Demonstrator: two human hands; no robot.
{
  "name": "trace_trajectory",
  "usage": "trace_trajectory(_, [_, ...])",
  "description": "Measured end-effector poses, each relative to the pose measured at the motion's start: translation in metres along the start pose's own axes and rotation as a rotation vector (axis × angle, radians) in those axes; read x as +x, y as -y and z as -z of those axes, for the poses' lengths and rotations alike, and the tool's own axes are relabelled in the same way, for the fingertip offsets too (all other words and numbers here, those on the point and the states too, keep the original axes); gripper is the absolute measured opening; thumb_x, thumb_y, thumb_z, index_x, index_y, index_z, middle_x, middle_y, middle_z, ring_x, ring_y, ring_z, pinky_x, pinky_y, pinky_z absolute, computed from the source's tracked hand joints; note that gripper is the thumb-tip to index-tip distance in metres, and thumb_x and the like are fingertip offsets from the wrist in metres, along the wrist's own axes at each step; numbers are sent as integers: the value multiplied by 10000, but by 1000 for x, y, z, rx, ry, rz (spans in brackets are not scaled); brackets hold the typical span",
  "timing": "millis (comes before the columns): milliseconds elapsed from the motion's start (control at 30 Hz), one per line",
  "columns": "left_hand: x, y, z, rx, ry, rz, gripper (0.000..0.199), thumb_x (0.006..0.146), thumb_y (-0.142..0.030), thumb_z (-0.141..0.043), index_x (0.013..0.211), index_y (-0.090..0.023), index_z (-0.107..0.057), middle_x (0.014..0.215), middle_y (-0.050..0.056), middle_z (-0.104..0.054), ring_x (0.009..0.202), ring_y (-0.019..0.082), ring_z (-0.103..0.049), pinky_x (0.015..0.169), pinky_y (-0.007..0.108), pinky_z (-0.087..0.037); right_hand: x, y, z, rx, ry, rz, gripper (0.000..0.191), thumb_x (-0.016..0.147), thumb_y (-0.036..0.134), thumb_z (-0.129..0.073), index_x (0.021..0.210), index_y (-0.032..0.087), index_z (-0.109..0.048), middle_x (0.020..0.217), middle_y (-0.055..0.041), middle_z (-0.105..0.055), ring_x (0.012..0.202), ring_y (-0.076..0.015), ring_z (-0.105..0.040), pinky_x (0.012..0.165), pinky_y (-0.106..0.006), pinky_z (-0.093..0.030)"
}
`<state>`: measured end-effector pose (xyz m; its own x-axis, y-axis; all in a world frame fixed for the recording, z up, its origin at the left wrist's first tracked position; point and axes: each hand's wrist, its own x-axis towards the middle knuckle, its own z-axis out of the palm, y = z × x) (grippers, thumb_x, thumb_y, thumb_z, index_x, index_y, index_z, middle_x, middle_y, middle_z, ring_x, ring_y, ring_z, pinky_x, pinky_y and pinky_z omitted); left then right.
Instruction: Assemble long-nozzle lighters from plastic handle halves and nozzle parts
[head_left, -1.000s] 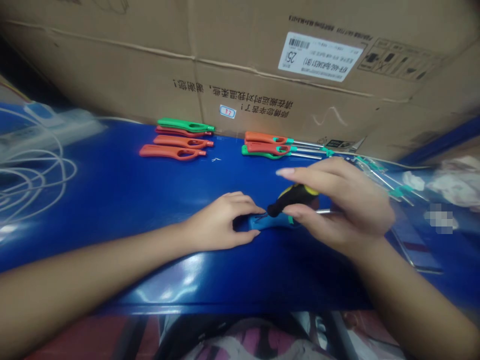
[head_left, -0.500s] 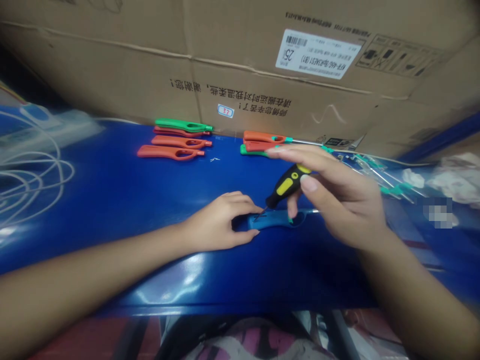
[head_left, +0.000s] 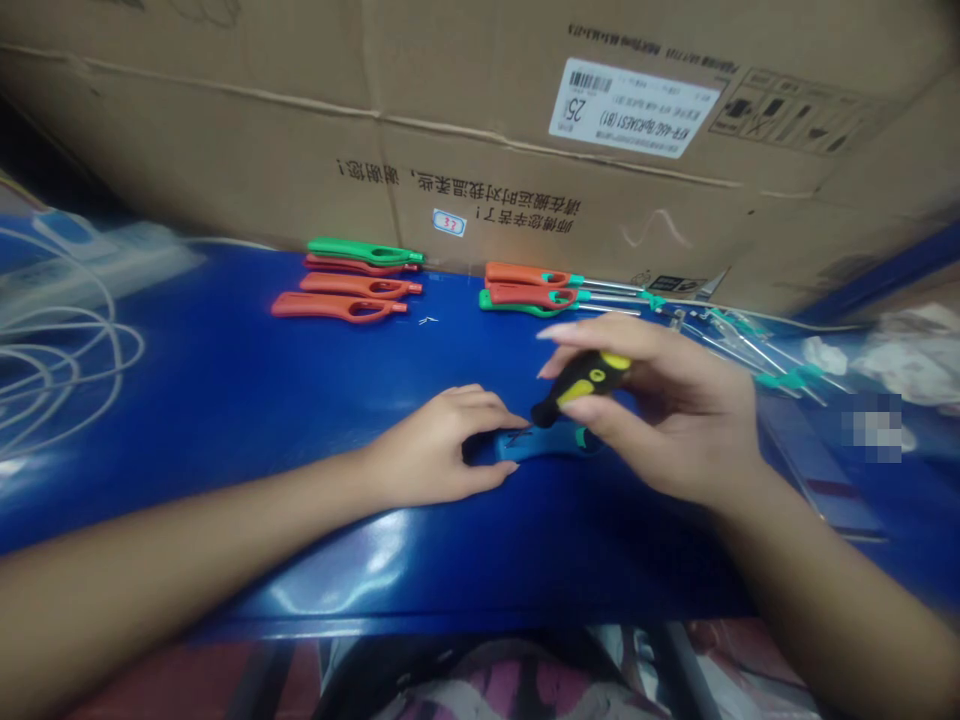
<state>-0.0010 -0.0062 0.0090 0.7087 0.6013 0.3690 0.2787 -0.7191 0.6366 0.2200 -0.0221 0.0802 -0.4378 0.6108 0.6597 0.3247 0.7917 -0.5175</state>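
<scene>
A blue lighter body lies flat on the blue table. My left hand grips its left end between thumb and fingers. My right hand holds a black and yellow screwdriver by the handle, tilted, with its thin tip down at the lighter's left part. A teal piece shows on the lighter's right part. The far right end of the lighter is hidden behind my right hand.
Green, red and orange handles lie at the back left. Assembled lighters with metal rods are at back centre, loose rods to the right. White cable coils lie left. A cardboard box stands behind.
My right hand has changed its hold on the screwdriver, its fingers lower and the thumb now against the handle's underside. My left hand and the lighter stay put.
</scene>
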Motion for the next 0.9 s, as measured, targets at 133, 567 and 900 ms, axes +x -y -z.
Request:
trace_trajectory(133, [0, 0, 0, 2, 5, 12, 261, 859, -245, -736, 1110, -181, -714, 1016, 56, -740, 944, 202, -683, 909, 351, -519, 0, 3, 2, -204, -24, 86, 405, 903, 271, -728, 1300, 281, -646, 1070, -53, -748, 810, -196, -702, 641, -314, -608])
trace_trajectory(567, [1, -1, 0, -10, -1, 5, 269, 851, -237, -742, 1111, -173, -713, 1034, 60, -742, 962, 206, -689, 918, 353, -517, -1, 5, 0, -148, -44, -33, 311, 994, 293, -587, 1296, 253, -646, 1112, -69, -748, 770, -178, -709, 640, -320, -617])
trace_trajectory(900, [1, 0, 0, -13, 1, 15, 273, 854, -245, -746, 1114, -166, -713, 1033, 63, -743, 951, 203, -686, 921, 363, -520, -1, 7, 4, -290, -58, 94, 309, 966, 273, -638, 1271, 286, -686, 968, -38, -773, 758, -182, -698, 683, -327, -600])
